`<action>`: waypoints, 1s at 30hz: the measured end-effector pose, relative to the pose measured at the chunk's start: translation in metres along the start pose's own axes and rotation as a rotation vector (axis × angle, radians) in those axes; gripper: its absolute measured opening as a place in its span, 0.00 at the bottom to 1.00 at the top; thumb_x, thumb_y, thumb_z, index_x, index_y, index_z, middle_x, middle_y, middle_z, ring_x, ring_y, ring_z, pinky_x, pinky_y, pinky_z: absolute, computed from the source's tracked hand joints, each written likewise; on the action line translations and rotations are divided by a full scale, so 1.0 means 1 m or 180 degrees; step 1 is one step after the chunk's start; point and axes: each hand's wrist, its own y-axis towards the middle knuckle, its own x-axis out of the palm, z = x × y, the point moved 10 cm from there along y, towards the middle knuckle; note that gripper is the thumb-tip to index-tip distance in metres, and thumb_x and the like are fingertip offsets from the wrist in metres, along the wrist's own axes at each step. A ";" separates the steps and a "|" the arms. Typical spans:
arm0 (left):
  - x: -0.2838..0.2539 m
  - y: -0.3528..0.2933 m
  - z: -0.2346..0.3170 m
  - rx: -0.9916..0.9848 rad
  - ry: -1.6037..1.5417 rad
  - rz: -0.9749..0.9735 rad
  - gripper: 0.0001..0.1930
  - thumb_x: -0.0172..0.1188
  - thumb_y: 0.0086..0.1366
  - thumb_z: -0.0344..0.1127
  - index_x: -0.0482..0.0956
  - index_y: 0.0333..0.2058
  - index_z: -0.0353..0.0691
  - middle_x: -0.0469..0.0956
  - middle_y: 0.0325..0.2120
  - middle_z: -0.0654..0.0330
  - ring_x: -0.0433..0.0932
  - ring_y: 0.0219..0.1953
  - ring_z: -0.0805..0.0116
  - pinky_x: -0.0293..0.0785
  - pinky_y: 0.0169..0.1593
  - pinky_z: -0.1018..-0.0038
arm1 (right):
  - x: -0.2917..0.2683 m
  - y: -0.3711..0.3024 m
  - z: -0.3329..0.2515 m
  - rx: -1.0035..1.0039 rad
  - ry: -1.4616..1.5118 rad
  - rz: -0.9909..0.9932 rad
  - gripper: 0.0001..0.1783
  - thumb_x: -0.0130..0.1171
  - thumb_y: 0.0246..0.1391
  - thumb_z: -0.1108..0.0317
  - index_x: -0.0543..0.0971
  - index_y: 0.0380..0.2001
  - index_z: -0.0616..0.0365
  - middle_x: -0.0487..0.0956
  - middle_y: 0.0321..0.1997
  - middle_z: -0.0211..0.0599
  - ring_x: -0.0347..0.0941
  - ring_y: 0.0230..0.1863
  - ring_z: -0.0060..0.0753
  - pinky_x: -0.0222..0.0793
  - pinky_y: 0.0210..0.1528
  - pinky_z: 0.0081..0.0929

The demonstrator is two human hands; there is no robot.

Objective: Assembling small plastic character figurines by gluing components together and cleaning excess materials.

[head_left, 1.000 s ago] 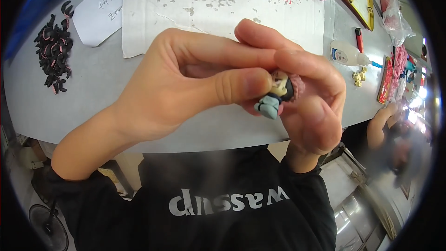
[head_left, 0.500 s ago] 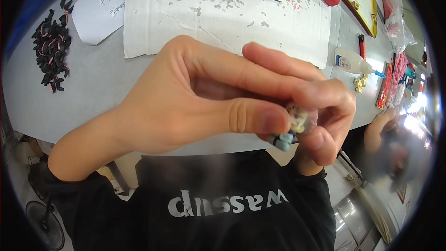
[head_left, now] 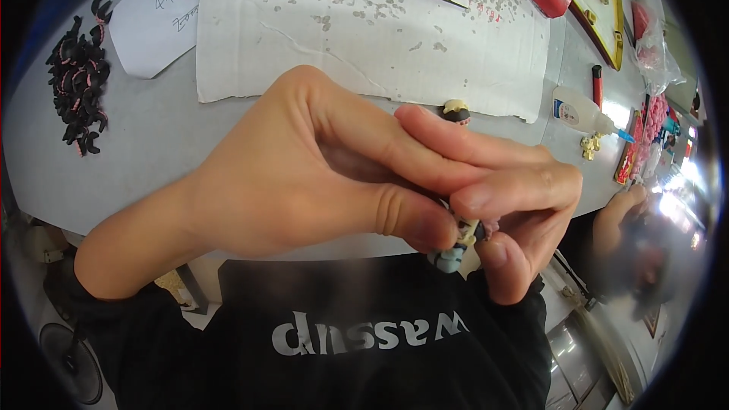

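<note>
My left hand (head_left: 296, 171) reaches across the middle, its thumb and fingers pinching a small figurine (head_left: 448, 260) with a pale blue lower part and cream and dark parts above. The fingers of my right hand (head_left: 535, 190) close on the same figurine from the right, by a pinkish part beside the cream piece. Most of the figurine's upper part is hidden by fingertips. Just beyond the fingers a small cream and black piece (head_left: 456, 111) shows; I cannot tell whether it lies on the table or is held.
Black curved pieces with pink edging (head_left: 78, 87) are heaped at the left, near a white paper (head_left: 152, 30). Spotted white cardboard (head_left: 304, 45) covers the far middle. On the right are a glue bottle (head_left: 581, 111), cream pieces (head_left: 591, 146) and a yellow-rimmed tray (head_left: 607, 38). Another person's arm (head_left: 611, 216) is beyond.
Both hands have shifted slightly toward me with the figurine, and the right fingers have changed their hold. The cream and black piece has come into view behind the fingers.
</note>
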 end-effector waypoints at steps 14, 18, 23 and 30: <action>-0.004 0.004 0.003 0.0315 0.0274 0.0082 0.14 0.65 0.46 0.34 0.78 0.28 0.29 0.78 0.24 0.51 0.78 0.31 0.62 0.76 0.33 0.77 | 0.000 0.006 0.001 -0.0196 0.0092 0.0005 0.16 0.52 0.43 0.66 0.71 0.30 0.71 0.64 0.42 0.80 0.67 0.47 0.61 0.65 0.48 0.39; -0.004 0.003 0.001 0.0227 0.0211 0.0046 0.17 0.65 0.47 0.38 0.78 0.30 0.29 0.78 0.25 0.50 0.78 0.32 0.61 0.75 0.35 0.75 | 0.000 0.009 0.000 -0.0153 0.0308 -0.0017 0.17 0.52 0.43 0.67 0.69 0.34 0.72 0.62 0.44 0.82 0.66 0.48 0.62 0.64 0.49 0.39; -0.003 0.003 -0.001 0.0214 0.0207 0.0093 0.18 0.65 0.46 0.40 0.78 0.31 0.30 0.78 0.26 0.50 0.78 0.32 0.61 0.75 0.37 0.75 | 0.002 0.008 -0.006 -0.0274 0.0209 -0.0173 0.17 0.51 0.43 0.68 0.69 0.34 0.73 0.62 0.43 0.83 0.65 0.48 0.62 0.64 0.49 0.39; -0.003 0.001 0.003 0.0345 0.0444 0.0207 0.13 0.65 0.47 0.37 0.79 0.25 0.30 0.78 0.23 0.50 0.78 0.29 0.62 0.76 0.30 0.76 | 0.001 0.003 -0.001 -0.0171 0.0000 -0.0014 0.13 0.50 0.42 0.71 0.68 0.30 0.72 0.64 0.41 0.81 0.66 0.48 0.60 0.64 0.48 0.38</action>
